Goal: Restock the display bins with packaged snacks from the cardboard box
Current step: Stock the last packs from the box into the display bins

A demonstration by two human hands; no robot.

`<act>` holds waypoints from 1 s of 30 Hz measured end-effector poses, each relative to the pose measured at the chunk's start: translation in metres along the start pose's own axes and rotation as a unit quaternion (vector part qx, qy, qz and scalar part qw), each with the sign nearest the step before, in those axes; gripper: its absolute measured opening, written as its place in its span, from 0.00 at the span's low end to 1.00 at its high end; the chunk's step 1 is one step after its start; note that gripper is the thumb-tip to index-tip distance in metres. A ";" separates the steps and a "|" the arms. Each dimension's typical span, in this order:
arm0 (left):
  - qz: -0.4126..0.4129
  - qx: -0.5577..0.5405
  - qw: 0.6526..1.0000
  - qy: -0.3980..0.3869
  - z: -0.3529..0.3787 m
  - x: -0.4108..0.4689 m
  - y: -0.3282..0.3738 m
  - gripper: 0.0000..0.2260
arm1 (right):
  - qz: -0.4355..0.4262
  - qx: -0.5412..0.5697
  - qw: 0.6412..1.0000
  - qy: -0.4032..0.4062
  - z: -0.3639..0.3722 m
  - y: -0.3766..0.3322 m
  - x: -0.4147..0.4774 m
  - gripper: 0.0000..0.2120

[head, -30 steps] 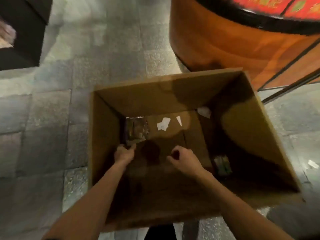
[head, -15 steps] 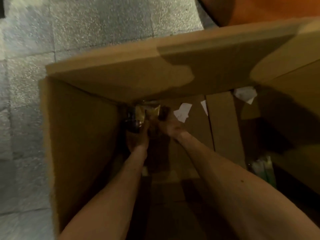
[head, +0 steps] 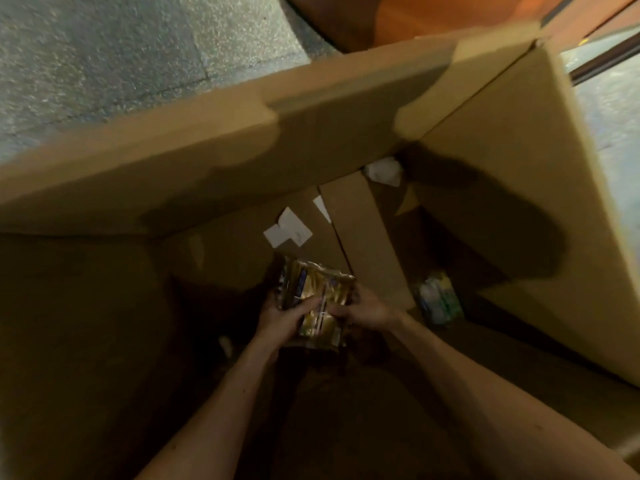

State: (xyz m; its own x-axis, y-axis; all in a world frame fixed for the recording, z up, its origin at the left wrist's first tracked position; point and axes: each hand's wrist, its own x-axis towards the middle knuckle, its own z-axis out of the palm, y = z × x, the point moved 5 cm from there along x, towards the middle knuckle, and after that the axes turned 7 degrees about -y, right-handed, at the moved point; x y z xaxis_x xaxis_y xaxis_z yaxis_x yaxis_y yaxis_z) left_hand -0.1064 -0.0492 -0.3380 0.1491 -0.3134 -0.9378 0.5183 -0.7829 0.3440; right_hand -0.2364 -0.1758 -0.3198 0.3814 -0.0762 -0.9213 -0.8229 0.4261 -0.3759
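Observation:
Both my arms reach deep into the big cardboard box [head: 242, 140]. Between my hands is a stack of shiny gold snack packets [head: 317, 299], lifted a little above the box floor. My left hand [head: 280, 318] grips the stack from the left, fingers curled over its front. On the stack's right edge my right hand [head: 367, 311] holds it. A greenish-white packet [head: 438, 301] lies on the box floor against the right wall.
White paper scraps [head: 289, 232] lie on the box floor, and a crumpled white one [head: 382, 171] sits in the far corner. An orange round display stand [head: 398, 15] rises just beyond the box. Grey stone floor tiles [head: 104, 46] lie to the left.
My hands closed on the gold packets at the box's far left corner and drew them back toward me and to the right. The camera dipped closer into the box.

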 end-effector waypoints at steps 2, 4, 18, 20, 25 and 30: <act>-0.007 0.033 0.999 -0.035 0.018 0.001 -0.004 0.33 | 0.048 -0.007 0.998 -0.025 -0.016 0.022 -0.020 0.10; -0.004 0.066 0.996 -0.056 0.031 0.004 -0.007 0.30 | 0.077 -0.006 0.996 0.045 -0.049 0.040 -0.031 0.07; 0.027 0.185 0.980 -0.072 0.041 0.021 -0.007 0.28 | 0.223 -0.133 0.902 0.345 -0.091 0.088 -0.013 0.38; 0.031 0.193 0.978 -0.066 0.040 0.020 -0.004 0.31 | 0.216 -0.162 0.908 0.320 -0.080 0.084 -0.010 0.34; 0.038 0.120 0.991 -0.048 0.029 -0.004 0.014 0.24 | 0.184 -0.210 0.917 0.284 -0.070 0.050 -0.023 0.23; 0.091 0.075 0.991 -0.061 0.023 -0.062 0.054 0.19 | 0.022 -0.144 0.951 0.272 -0.065 0.007 -0.093 0.11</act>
State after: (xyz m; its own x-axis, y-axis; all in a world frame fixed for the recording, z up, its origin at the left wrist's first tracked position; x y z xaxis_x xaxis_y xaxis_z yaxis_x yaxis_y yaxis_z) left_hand -0.1071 -0.0845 -0.2598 0.1220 -0.5122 -0.8502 0.3599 -0.7755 0.5188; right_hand -0.3053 -0.2246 -0.2434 0.1331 -0.5527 -0.8227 -0.9441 0.1819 -0.2750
